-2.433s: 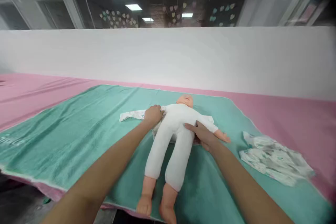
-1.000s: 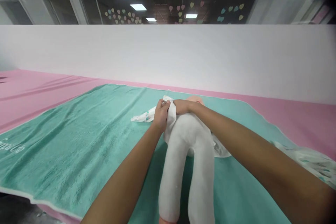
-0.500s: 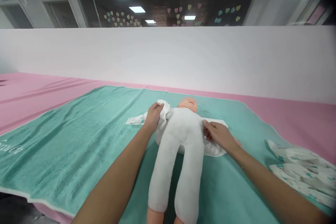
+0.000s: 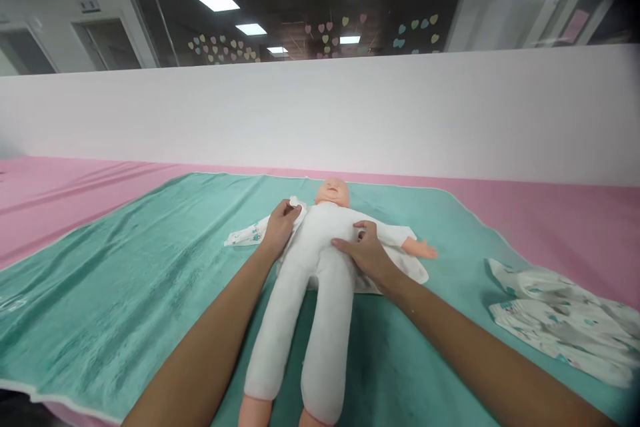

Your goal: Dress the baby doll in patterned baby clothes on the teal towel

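Observation:
A baby doll (image 4: 325, 293) with a white cloth body lies on its back, head away from me. Beneath it is a garment (image 4: 417, 270), white inside, with a printed sleeve (image 4: 247, 235) stretched out on the left. My left hand (image 4: 281, 225) is closed on the garment's edge beside the doll's shoulder. My right hand (image 4: 367, 250) holds the doll's torso at its right-hand side, thumb across the belly and fingers higher up, some curled out of sight. The doll's bare hand (image 4: 420, 248) points right; its other arm is hidden.
A green towel (image 4: 125, 293) covers much of the pink surface (image 4: 575, 220). Folded printed clothing (image 4: 565, 320) lies on the right. A white low wall (image 4: 310, 120) stands behind, with dark glass above it.
My right hand has left the garment's right part and moved onto the doll's torso. The doll has shifted slightly left, and its right-hand arm now shows. My left hand still grips the garment.

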The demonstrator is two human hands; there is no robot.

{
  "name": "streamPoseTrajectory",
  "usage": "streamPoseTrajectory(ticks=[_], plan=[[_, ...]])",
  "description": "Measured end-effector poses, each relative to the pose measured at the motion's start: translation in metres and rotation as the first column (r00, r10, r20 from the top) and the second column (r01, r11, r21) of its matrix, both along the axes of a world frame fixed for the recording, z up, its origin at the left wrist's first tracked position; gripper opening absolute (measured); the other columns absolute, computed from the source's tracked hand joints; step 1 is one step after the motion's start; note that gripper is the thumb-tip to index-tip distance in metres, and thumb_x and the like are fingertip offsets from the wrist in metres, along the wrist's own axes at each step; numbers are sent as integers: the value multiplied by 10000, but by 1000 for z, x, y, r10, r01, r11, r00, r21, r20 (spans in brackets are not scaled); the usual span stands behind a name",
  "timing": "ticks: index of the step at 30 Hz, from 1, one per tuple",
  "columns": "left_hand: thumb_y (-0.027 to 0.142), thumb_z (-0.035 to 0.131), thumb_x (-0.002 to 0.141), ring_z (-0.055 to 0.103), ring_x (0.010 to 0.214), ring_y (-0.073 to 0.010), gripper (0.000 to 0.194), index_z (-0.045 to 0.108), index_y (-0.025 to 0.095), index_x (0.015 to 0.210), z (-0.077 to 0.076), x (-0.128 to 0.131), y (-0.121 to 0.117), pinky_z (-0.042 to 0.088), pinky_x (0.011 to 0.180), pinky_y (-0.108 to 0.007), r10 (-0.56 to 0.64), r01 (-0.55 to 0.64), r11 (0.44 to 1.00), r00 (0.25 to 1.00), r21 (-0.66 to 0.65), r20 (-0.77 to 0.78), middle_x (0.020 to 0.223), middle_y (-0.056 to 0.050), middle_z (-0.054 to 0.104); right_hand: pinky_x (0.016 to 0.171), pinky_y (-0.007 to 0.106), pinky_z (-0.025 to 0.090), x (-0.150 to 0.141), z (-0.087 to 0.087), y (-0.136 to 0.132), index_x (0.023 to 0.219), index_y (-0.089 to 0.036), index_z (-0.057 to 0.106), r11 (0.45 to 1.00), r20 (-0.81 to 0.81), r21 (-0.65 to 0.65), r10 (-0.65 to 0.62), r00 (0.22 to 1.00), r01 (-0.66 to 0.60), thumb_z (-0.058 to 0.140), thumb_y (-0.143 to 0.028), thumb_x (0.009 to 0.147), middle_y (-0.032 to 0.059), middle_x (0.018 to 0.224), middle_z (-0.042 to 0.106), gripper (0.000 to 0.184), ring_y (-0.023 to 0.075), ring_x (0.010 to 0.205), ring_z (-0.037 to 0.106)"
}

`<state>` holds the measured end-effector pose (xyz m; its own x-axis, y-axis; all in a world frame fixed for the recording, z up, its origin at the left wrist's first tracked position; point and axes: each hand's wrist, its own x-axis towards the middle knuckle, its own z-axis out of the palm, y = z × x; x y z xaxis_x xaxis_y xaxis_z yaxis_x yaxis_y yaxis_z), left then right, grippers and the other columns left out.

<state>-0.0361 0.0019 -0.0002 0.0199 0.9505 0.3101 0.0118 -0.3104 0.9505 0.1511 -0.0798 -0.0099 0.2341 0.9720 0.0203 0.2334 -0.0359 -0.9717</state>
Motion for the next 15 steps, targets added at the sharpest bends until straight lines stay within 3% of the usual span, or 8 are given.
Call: streamPoseTrajectory(ticks=[3,5,9,12,15], plan=[[357,570,756,395,559,-92,186,512,184,722,4,1,3,309,520,-201,26,-26,999,1000,31,-4,616,47,443,602,309,460,1,4,9,1078,-265,350,995,70,-8,105,992,-104,698,-538,542,25,912,492,694,196,757,539],[349,565,765,380,543,-92,182,507,186,711,9,4,5,301,516,-204,39,-37,998,998,54,-39,601,50,432,622,301,451,1,-1,14,1071,-264,350,994,65,21,104,992,-106,667,-549,581,11,884,484,650,187,758,530],[354,552,780,494,655,-126,167,583,189,774,21,6,1,352,583,-220,30,-11,996,973,86,-228,722,7,569,662,282,445,2,-21,17,1071,-275,344,992,-21,91,90,996,-88,564,-557,693,-13,852,464,521,167,775,520],[352,650,695,548,730,-166,204,634,198,828,34,4,-20,372,578,-236,55,-44,998,916,37,-398,855,-29,617,673,278,447,4,-29,15,1087,-279,336,982,-45,129,147,988,-140,499,-545,747,-18,840,473,461,162,771,518],[319,716,626,557,606,-168,288,663,206,885,53,0,-58,364,482,-252,-193,149,979,889,-136,-415,854,-54,634,696,291,452,6,-28,12,1116,-285,320,978,3,129,163,987,-162,440,-544,783,-6,888,506,439,171,807,532]])
